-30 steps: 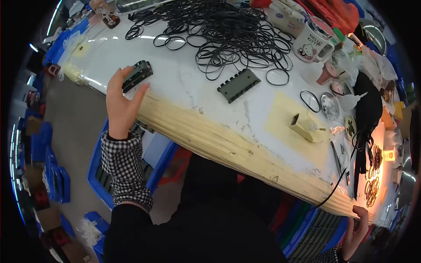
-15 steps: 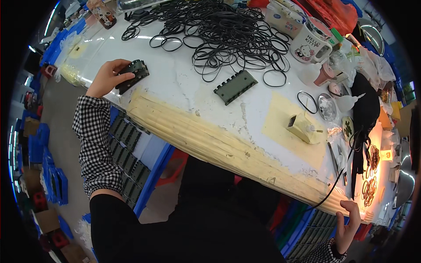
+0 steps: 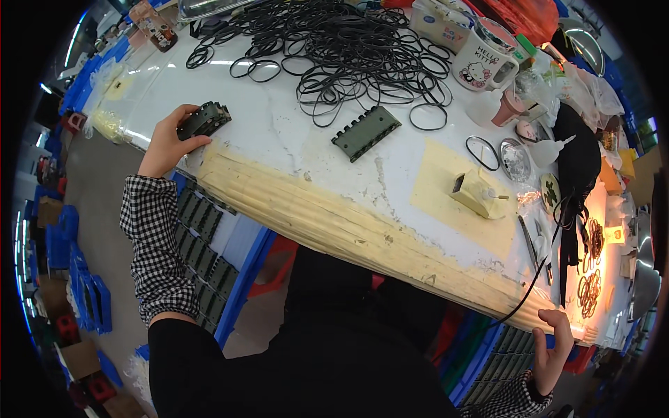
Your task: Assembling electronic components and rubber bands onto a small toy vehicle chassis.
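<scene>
Left hand (image 3: 167, 142), ten o'clock: grip at green block (image 3: 206, 120), closure cannot be told; apparent step, handling block; next likely needs steady fingers. Right hand (image 3: 554, 352), four o'clock: wide.

Grey floor (image 3: 94, 181) beside white table (image 3: 261, 122)

Looks like a small-parts workshop, judging by a long white counter (image 3: 268, 115) with a pale yellow ridged edge (image 3: 334, 219), a tangled heap of thin black loops (image 3: 348, 56), and a blue plastic crate (image 3: 247, 282) packed with rows of dark green notched blocks (image 3: 201, 259). Shows everyday use too (witness the white handled mug (image 3: 481, 66)), with more blue plastic bins (image 3: 85, 296) along the grey floor (image 3: 101, 202).
</scene>
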The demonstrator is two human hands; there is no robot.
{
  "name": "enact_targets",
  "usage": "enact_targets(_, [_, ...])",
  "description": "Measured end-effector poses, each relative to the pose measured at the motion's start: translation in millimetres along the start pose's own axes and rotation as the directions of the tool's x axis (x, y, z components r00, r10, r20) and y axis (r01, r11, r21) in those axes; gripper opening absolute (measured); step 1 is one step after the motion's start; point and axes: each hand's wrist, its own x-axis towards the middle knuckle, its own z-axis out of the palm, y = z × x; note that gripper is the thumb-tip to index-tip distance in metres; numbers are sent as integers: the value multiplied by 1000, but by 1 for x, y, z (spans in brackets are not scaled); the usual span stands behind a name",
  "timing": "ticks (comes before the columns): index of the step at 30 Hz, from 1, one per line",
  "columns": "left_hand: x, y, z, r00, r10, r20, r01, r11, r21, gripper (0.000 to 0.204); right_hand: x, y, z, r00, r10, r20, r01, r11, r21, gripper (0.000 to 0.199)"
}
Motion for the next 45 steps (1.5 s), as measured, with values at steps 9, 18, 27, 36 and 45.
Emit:
enact_targets(9, [-20, 75, 28, 986, 156, 52, -143, 971, -190, 58, 26, -37, 26, 941, -330, 78, 323, 942, 89, 29])
enact_targets(18, [1, 71, 51, 996, 67, -54, -62, 994, 85, 64, 37, -38, 36, 904, -423, 61, 410, 899, 151, 28])
enact_targets(27, [12, 198, 108, 892, 435, 125, -449, 885, 124, 38, -57, 71, -55, 776, 209, -596, -121, 975, 184, 14])
enact_targets(36, [49, 192, 149, 716, 677, 171, -664, 583, 468, 33, -192, 100, -117, 486, 306, -819, -450, 891, 65, 22])
enact_targets(45, [54, 189, 143, 795, 570, 209, -601, 688, 408, 32, -197, 42, -151, 416, 221, -882, -607, 790, -88, 24])
